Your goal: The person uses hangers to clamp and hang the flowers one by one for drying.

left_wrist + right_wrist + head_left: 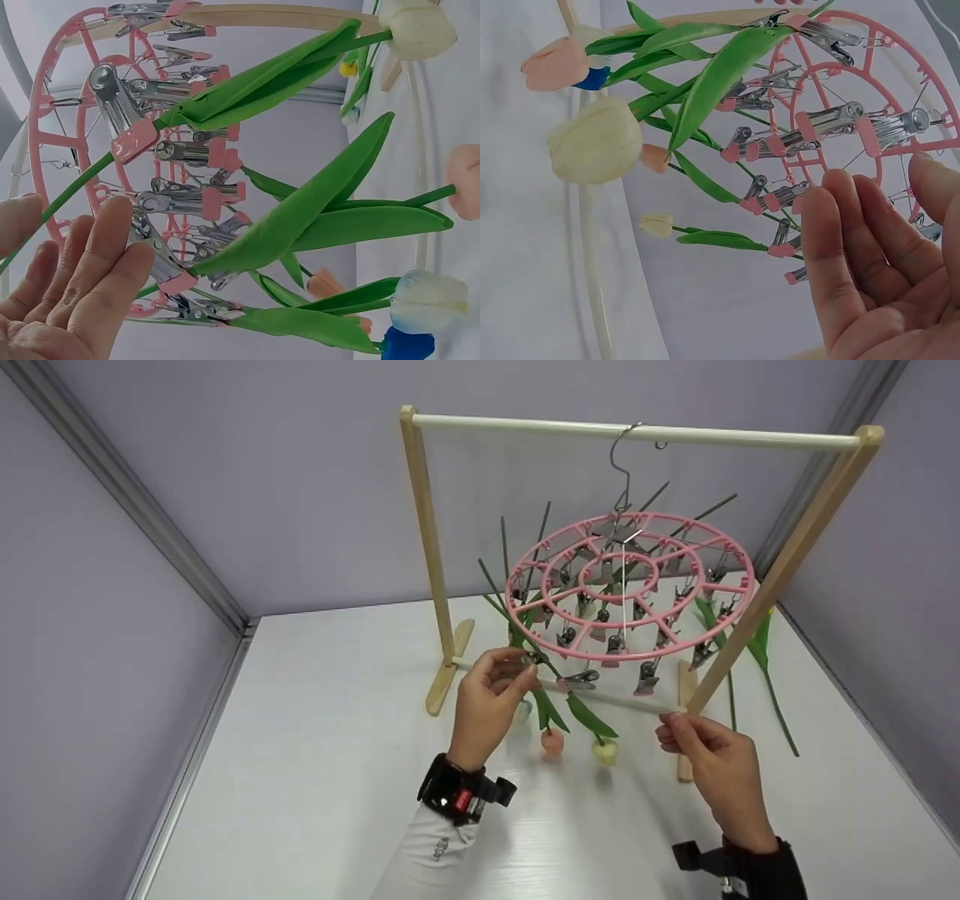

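Note:
A pink round clip hanger [630, 658] hangs by its metal hook from a rack's white bar, with metal clips all over it. Several artificial tulips hang head-down from clips, among them a cream tulip [604, 751], a peach tulip [553, 742] and a blue tulip [409, 343]. My left hand [491, 701] is at the hanger's near left edge. In the left wrist view its fingertips are beside a pink-tipped clip [156, 251], the thumb apart from them. Below the near right rim, my right hand [716, 761] has loosely bent fingers and holds nothing.
The wooden rack has a left post [427, 532], a right post [787, 570] and a low crossbar [630, 703]. Other tulips lie on the white table [315, 750] at the right, one stem [780, 712] reaching forward. Pale walls stand behind and at both sides.

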A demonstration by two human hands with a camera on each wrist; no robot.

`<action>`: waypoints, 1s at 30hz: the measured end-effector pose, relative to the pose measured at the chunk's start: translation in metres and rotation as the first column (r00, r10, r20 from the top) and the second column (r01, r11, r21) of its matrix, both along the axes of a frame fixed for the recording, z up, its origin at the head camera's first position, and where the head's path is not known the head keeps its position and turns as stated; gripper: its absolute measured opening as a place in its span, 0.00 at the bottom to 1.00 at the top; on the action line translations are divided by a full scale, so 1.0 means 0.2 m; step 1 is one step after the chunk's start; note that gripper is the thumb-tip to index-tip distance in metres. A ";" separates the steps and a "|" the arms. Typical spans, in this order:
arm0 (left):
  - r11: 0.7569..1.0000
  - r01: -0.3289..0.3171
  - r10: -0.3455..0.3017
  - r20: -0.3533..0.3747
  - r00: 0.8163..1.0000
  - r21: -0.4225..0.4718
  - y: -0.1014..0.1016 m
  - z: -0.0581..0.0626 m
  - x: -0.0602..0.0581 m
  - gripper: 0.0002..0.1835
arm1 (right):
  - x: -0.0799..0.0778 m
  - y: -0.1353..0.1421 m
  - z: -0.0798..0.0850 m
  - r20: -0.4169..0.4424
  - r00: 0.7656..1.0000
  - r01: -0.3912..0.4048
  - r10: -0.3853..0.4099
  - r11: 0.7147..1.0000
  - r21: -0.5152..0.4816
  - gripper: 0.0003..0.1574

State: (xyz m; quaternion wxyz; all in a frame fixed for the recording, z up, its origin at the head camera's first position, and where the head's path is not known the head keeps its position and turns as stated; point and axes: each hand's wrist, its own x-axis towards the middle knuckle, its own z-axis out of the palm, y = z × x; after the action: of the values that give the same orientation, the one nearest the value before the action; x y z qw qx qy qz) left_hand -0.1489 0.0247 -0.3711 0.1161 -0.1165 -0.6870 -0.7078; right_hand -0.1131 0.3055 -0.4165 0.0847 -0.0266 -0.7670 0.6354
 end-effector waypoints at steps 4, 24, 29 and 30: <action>1.000 -0.016 0.017 0.022 1.000 -0.019 -0.04 -0.09 -0.01 0.18 | 0.01 0.02 -0.02 0.001 1.000 -0.005 0.005 1.000 0.014 0.24; 0.965 0.034 0.014 0.183 0.983 -0.259 -0.17 -0.32 0.35 0.09 | -0.10 0.57 -0.15 -0.114 0.990 0.133 -0.078 0.766 0.629 0.16; 0.966 0.047 0.008 0.213 0.977 -0.252 -0.16 -0.39 0.39 0.09 | -0.28 0.76 -0.18 -0.072 0.996 0.085 -0.047 0.685 0.724 0.12; 0.968 0.052 0.002 0.215 0.977 -0.247 -0.15 -0.40 0.40 0.09 | -0.31 0.79 -0.19 -0.054 0.998 0.068 -0.041 0.675 0.734 0.12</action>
State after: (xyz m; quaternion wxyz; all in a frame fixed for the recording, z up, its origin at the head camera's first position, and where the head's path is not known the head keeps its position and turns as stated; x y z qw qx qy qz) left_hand -0.0686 -0.0061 -0.4512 0.0171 -0.0624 -0.7780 -0.6249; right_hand -0.1760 0.4632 -0.4535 0.1198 -0.0026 -0.9550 0.2713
